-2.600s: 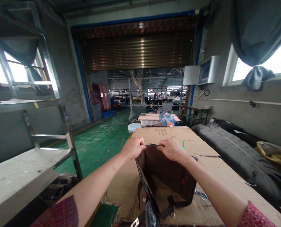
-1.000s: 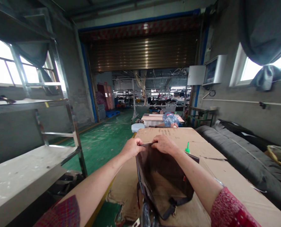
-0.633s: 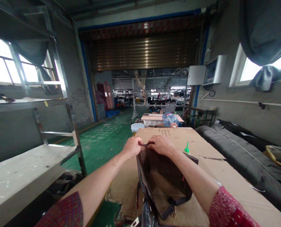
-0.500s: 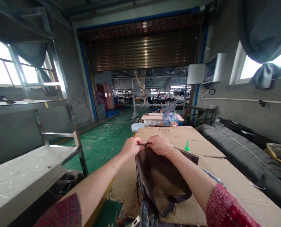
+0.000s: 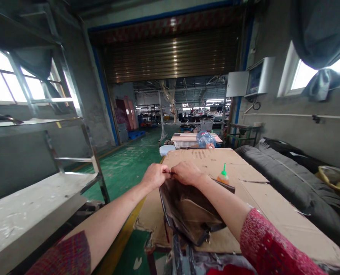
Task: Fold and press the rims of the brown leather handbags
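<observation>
Left hand (image 5: 155,177) and right hand (image 5: 186,173) pinch bag (image 5: 188,208) rim; a slipped grip could tip bag into bottle (image 5: 223,178) just beyond.

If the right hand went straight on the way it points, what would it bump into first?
Most likely the left hand, pinching the rim of the bag just beside the right hand; whether the two touch is unclear.

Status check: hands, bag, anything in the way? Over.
Left hand and right hand close together, pinching dark bag's far edge. Bag open on cardboard. Green-tipped bottle just beyond bag, clear of both hands.
</observation>
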`<state>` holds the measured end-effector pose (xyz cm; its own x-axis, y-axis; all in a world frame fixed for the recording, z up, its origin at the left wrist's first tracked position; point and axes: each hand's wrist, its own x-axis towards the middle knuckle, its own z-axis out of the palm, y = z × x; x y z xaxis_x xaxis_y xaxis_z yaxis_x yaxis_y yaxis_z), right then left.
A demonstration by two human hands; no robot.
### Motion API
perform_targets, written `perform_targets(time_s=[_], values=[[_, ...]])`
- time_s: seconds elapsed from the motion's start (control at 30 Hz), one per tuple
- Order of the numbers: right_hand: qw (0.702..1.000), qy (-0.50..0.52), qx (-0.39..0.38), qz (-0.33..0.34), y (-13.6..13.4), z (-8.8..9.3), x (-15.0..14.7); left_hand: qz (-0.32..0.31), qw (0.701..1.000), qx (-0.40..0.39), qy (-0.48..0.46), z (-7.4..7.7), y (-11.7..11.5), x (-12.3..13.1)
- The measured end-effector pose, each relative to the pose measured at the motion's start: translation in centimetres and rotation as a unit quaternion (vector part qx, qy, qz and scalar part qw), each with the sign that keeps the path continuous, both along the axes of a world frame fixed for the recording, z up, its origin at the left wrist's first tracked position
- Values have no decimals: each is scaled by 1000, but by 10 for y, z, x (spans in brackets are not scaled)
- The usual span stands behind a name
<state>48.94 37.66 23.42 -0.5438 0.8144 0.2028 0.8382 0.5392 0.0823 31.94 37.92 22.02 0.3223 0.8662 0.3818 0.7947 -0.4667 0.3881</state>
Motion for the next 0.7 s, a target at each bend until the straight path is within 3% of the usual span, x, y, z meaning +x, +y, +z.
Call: perform_targets(time_s=[0.13,0.27,0.37,0.43,0.53,0.6,0.7], values=[[998,-3,53,29,-21,3,1,-28,998,50,6,5,-19,-3],[993,18,111,23,-40,22,12,-58,991,119,-4,30,-42,8],[985,87,148,16,-50,41,30,-105,980,134,-106,53,-64,17],[968,178,175,35,-52,50,48,-145,959,146,-195,60,-80,17],[898,389,204,29,-51,52,78,-126,932,183,-287,50,-97,6],[813,550,194,-10,-49,47,95,-69,924,181,-331,32,-100,-5],[665,735,128,19,-45,30,109,30,903,136,-407,-4,-95,-21]])
